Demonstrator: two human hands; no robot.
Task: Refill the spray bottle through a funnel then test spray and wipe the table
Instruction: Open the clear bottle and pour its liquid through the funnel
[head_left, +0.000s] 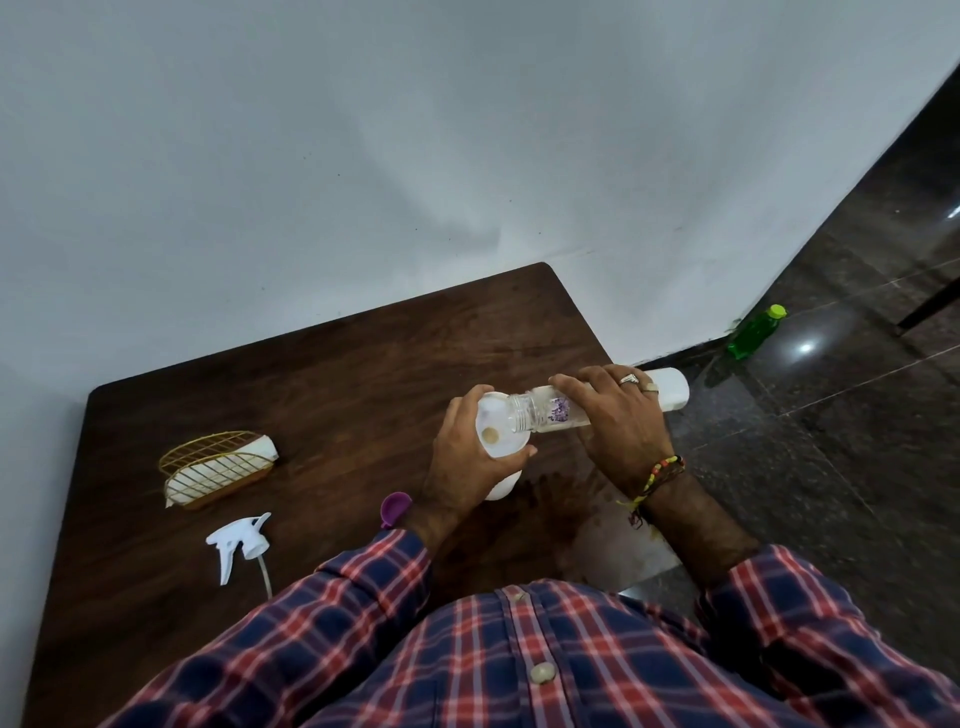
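Note:
My left hand (470, 457) grips a white funnel (498, 431) that sits on top of the white spray bottle (503, 486), which stands on the dark wooden table (332, 374). My right hand (618, 415) holds a clear refill bottle (550, 413) with a purple label, tipped nearly flat, its open mouth over the funnel. The bottle's white far end (672, 389) sticks out past my fingers. The white trigger sprayer head (239, 543) with its dip tube lies on the table at the left. A purple cap (395, 508) rests beside my left wrist.
A gold wire holder (215, 465) with white napkins stands at the table's left. A wet patch (587, 499) shows on the table near its right edge. A green bottle (753, 332) stands on the dark floor by the white wall.

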